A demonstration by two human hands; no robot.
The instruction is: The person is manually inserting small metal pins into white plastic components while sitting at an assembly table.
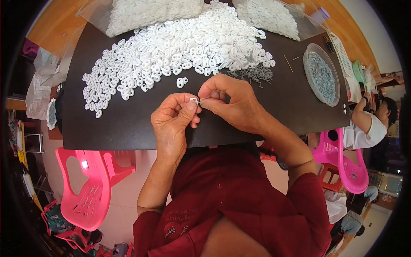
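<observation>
My left hand (pixel 171 122) pinches a small white plastic oval piece with holes (pixel 194 99) between thumb and fingers, above the dark table's near half. Close against it, my right hand (pixel 233 103) is closed in a pinch. A tiny dark bit shows at its fingertips, touching or nearly touching the white piece; its kind is mostly hidden. Just beyond my hands lies a single white piece (pixel 182 82), apart from the big heap of white oval pieces (pixel 171 51). Small grey screws (pixel 259 75) lie loose at the heap's right end.
A round clear tub (pixel 307 64) of small grey screws stands on the table (pixel 115 132) at right. Two thin brass-coloured sticks (pixel 288 63) lie left of it. Clear bags of white pieces (pixel 150 15) are at the back. Pink plastic chairs (pixel 90 192) flank me; another person (pixel 364 128) sits at right.
</observation>
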